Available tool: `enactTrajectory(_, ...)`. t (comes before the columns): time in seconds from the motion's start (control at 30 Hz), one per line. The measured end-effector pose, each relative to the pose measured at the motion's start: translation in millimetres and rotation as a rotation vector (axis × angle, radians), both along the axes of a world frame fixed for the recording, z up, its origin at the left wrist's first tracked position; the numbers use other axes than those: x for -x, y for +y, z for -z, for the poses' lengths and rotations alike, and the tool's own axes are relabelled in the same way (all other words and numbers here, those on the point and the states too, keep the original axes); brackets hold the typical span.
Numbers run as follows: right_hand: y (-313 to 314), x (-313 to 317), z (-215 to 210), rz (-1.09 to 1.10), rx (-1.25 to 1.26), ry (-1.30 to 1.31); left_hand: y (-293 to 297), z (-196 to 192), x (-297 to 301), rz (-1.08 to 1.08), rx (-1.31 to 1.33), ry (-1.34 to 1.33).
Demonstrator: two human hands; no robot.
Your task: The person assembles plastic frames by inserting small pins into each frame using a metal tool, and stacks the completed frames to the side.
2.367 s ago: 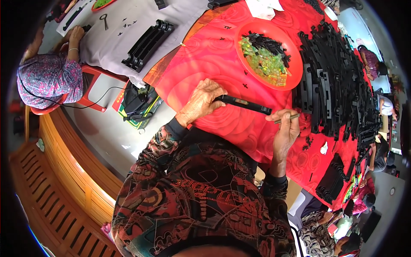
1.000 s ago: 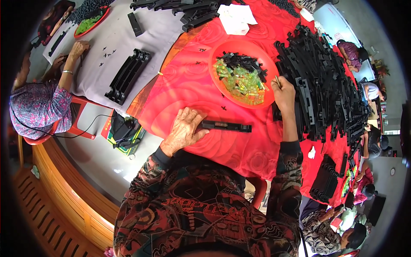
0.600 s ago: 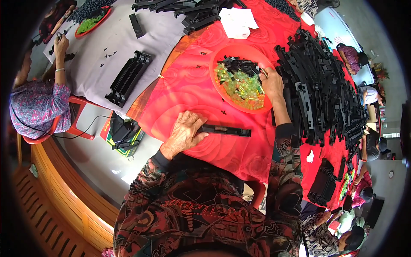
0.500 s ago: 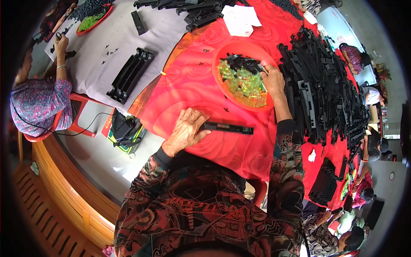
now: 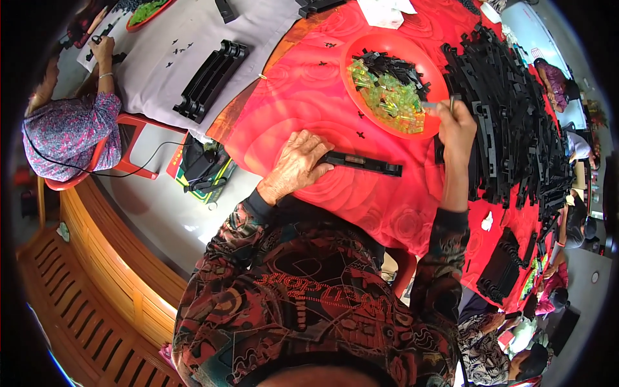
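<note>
My left hand (image 5: 300,164) is closed on the left end of a long black plastic housing (image 5: 371,164), holding it down on the red cloth. A brownish strip shows in the housing's slot. My right hand (image 5: 458,126) is at the right rim of a red bowl (image 5: 440,77), fingers pinched. Something slim and dark sticks up from its grip, and a pale bit shows at the fingertips; I cannot make out either. In the bowl lie small black plastic pieces (image 5: 392,66) and clear yellow-green pieces (image 5: 380,97). A few tiny black parts (image 5: 360,135) lie on the cloth.
A big heap of black plastic strips (image 5: 503,122) is on the right, with stacked housings (image 5: 500,267) nearer me. More housings (image 5: 211,80) lie on the grey cloth at left. A co-worker (image 5: 71,135) sits there. White paper (image 5: 385,11) lies at the far side.
My right hand has come out from over the bowl's pieces to its right rim. The view has shifted, so most things sit differently in the picture. My left hand still holds the housing.
</note>
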State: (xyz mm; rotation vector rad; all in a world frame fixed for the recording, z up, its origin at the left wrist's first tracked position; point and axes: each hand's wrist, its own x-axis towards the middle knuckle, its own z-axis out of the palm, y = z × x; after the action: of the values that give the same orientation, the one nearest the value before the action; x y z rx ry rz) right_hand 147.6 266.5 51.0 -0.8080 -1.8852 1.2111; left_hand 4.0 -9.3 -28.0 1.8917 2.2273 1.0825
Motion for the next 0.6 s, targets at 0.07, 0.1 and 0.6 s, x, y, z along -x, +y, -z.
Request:
enactTrajectory(0.07,-38,-14,-11,0.024,0.329,-0.092,-3,0,-1,-0.023,0.007,0.015)
enactTrajectory(0.1,-53,-21,-4,0.022,0.27,-0.09,-2,0,-1,-0.017,0.007,0.015)
enactTrajectory(0.6,-142,-22,67,-0.016,0.168,-0.116,-2,4,-10,-0.006,-0.051,-0.027)
